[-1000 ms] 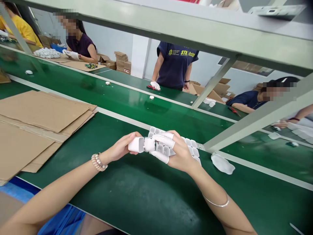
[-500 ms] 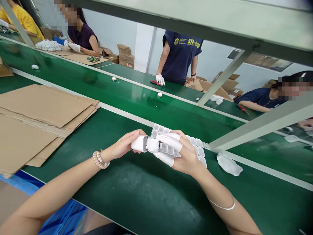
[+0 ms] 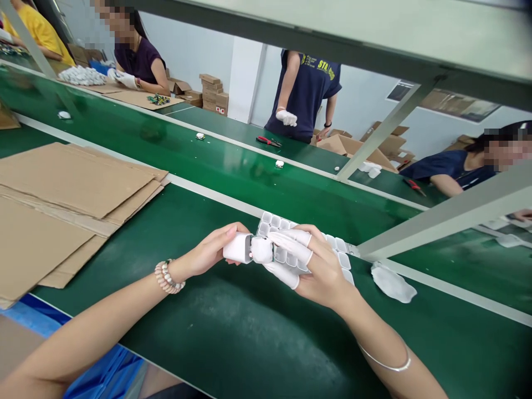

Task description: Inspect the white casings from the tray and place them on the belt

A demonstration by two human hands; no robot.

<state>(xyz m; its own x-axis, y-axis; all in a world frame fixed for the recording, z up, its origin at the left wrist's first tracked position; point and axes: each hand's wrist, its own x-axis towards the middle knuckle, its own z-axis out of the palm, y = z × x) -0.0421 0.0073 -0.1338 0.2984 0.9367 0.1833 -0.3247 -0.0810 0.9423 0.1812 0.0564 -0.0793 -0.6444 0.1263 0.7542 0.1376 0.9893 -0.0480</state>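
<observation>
My left hand (image 3: 210,250), bare-fingered with a beaded bracelet at the wrist, is closed around a white hollow plastic housing (image 3: 236,247). The housing's open end faces right. My right hand (image 3: 324,271) wears white finger cots and pinches a rounded white plastic part (image 3: 261,250) with small metal-looking bits along its edges. That part sits right at the housing's mouth; whether they touch I cannot tell. Behind and beneath my right hand stand rows of white open-topped housings (image 3: 275,221), partly hidden by the fingers.
Flat cardboard sheets (image 3: 75,177) lie at left. A crumpled white piece (image 3: 393,282) rests at right, near a slanted metal post (image 3: 449,216). Beyond the rail, a green belt (image 3: 233,160) carries small white parts (image 3: 280,164). Across it are co-workers and red-handled pliers (image 3: 268,142).
Small white parts on the belt have shifted slightly right. The co-worker opposite has lifted a gloved hand off the pliers. My hands keep nearly the same pose, the two pieces still end to end.
</observation>
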